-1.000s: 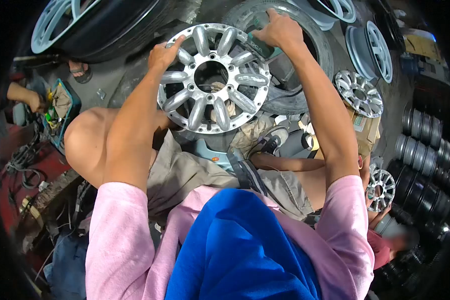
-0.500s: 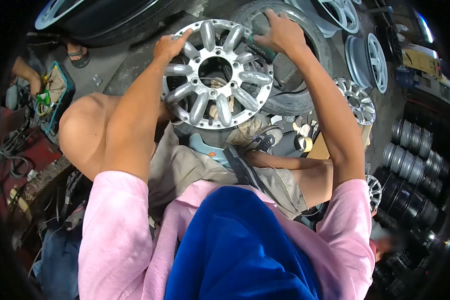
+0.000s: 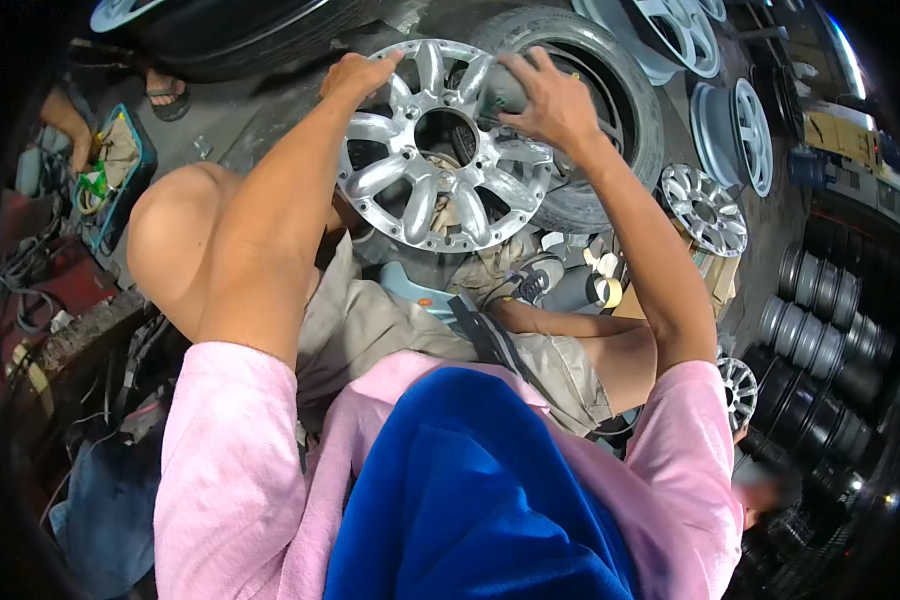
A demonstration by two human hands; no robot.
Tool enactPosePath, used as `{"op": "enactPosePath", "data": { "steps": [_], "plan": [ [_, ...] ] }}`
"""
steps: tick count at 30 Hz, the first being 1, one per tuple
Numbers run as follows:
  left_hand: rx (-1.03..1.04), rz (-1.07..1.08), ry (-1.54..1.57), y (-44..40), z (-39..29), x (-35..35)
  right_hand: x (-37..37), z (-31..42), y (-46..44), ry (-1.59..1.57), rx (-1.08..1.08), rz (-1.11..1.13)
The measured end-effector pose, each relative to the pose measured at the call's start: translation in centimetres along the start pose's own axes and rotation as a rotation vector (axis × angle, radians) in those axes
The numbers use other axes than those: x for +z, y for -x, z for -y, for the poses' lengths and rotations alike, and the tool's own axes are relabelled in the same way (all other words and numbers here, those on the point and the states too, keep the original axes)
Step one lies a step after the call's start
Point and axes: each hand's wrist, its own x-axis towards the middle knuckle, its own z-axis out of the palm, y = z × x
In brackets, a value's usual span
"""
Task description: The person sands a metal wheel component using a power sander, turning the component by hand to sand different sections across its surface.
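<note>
Spoked wheel disc point(image 3: 418, 212), bare metal, sits at the centre of the clock, above the person's lap. Its form is round and open; rounded, polished spokes run between a bored hub and a flat outer ring pierced with small holes. Surface: bright, faintly streaked.

At 11 o'clock the left hand point(image 3: 358, 78) grips the outer ring, thumb along the upper edge; the finger ends are hidden. At 1 to 2 o'clock the right hand point(image 3: 555, 102) is closed around a dark green tool point(image 3: 506, 90), blurred, overlapping the disc's upper edge; contact with the metal cannot be confirmed.

At 2 to 3 o'clock, a dull black rubber tyre point(image 3: 642, 135) lies behind the right forearm. At 3 to 4 o'clock, a second spoked disc point(image 3: 686, 188) rests by brown cardboard point(image 3: 722, 280). Smooth, pale blue rims point(image 3: 710, 130) stand at 3 o'clock; dark, ribbed wheel barrels point(image 3: 808, 335) are stacked at 4 o'clock. At 9 o'clock, a co-worker's hand point(image 3: 80, 152) is beside a teal-edged crate point(image 3: 146, 160).
</note>
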Motion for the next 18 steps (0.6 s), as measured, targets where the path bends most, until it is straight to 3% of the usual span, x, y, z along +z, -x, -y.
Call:
{"op": "enactPosePath", "data": {
  "steps": [5, 9, 11, 15, 18],
  "plan": [
    [0.014, -0.015, -0.024, 0.5, -0.3, -0.1, 0.9, -6.0, 0.8, -0.077, 0.065, -0.155],
    [0.099, -0.091, -0.068, -1.1, -0.6, 0.4, 0.5, -6.7, 1.0, -0.153, 0.047, -0.079],
    [0.17, -0.116, -0.133, -2.1, -0.9, 0.4, 0.7, -5.5, 1.2, -0.138, -0.087, -0.087],
    [0.102, -0.025, -0.154, -2.7, -2.6, -0.3, -0.7, -2.6, 1.2, -0.018, -0.2, 0.064],
    [0.071, -0.088, -0.168, -4.4, -2.5, 0.7, -0.5, -4.9, 1.9, -0.102, -0.192, 0.01]
  ]
}}
